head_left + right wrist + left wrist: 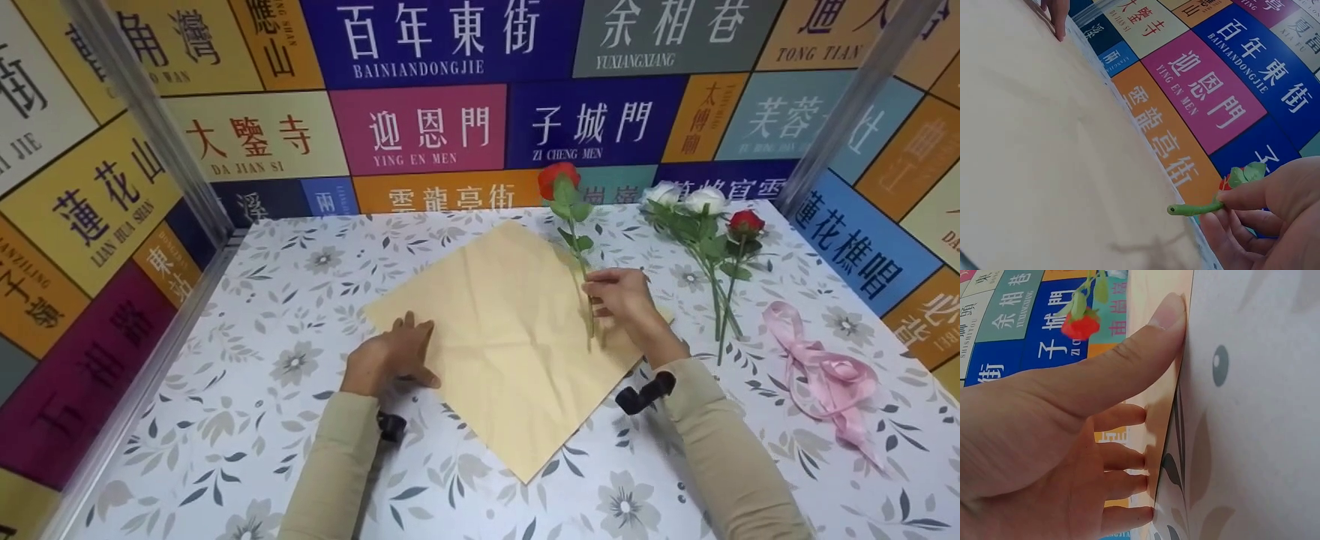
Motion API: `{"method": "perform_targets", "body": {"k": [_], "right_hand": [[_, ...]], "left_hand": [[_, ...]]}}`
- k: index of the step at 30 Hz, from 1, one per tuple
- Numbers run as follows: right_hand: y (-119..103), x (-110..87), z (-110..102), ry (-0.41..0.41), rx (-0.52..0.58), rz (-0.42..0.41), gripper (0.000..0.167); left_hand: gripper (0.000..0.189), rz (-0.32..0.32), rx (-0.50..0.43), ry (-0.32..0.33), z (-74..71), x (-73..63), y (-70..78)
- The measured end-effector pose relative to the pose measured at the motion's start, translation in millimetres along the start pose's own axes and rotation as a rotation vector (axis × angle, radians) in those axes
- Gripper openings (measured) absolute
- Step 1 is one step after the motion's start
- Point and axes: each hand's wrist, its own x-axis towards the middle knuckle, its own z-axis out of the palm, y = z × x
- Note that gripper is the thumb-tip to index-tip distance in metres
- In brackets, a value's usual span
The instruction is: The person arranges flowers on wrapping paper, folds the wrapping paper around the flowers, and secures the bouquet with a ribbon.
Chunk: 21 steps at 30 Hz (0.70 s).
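Note:
Between thumb and fingers, my right hand [621, 298] pinches the green stem of a red rose [559, 182]. Its cut stem end [1185, 210] shows in the right wrist view, above the paper. A sheet of tan wrapping paper [510, 315] lies flat on the table, one corner pointing towards me. At the sheet's left edge my left hand [394, 352] rests with spread fingertips on the paper; the left wrist view shows the thumb [1168, 312] and fingers touching it, holding nothing.
To the right lie white roses [703, 199] and another red rose [745, 223], stems towards me. A pink ribbon [832, 375] lies loosely heaped in front of them. A floral cloth [247, 420] covers the table. Behind stands a wall of colourful signs [420, 127].

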Motion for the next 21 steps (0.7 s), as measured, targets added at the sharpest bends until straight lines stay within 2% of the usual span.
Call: {"method": "perform_targets", "body": {"k": [9,14,21], "right_hand": [[-19.8,1.0,34.0,-0.092,0.026,0.007,0.039],[-25.9,1.8,53.5,-0.12,0.062,0.012,0.038],[-31.5,1.6,79.5,-0.15,0.134,0.027,0.038]], "left_hand": [[0.102,0.005,0.002,0.007,0.4,0.6,1.0],[0.101,-0.005,0.023,0.006,-0.3,0.1,2.9],[0.102,0.017,0.031,-0.008,-0.1,1.1,-0.3]]}}
